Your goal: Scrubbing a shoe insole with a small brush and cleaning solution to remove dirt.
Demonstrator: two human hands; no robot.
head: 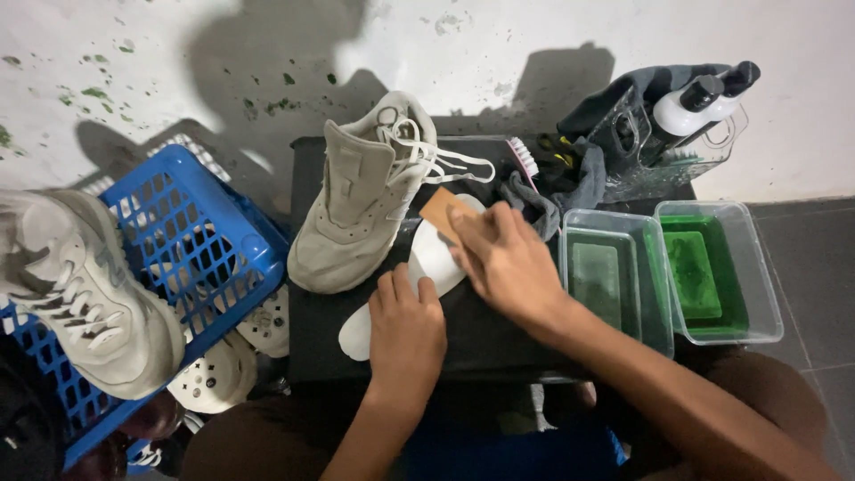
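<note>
Head camera looks down on a white insole (426, 267) lying flat on a black work surface (485, 338), its toe end pointing away and its heel near the front edge. The left hand (405, 330) presses it down with fingers flat and spread. The right hand (508, 263) is closed over a brown wooden brush (441, 212), probably bristles down on the insole's toe end. A beige sneaker (361, 200) stands just left, touching the insole. Two clear tubs of green liquid (712, 267) crowd the right edge; a blue basket (191, 240) sits left.
</note>
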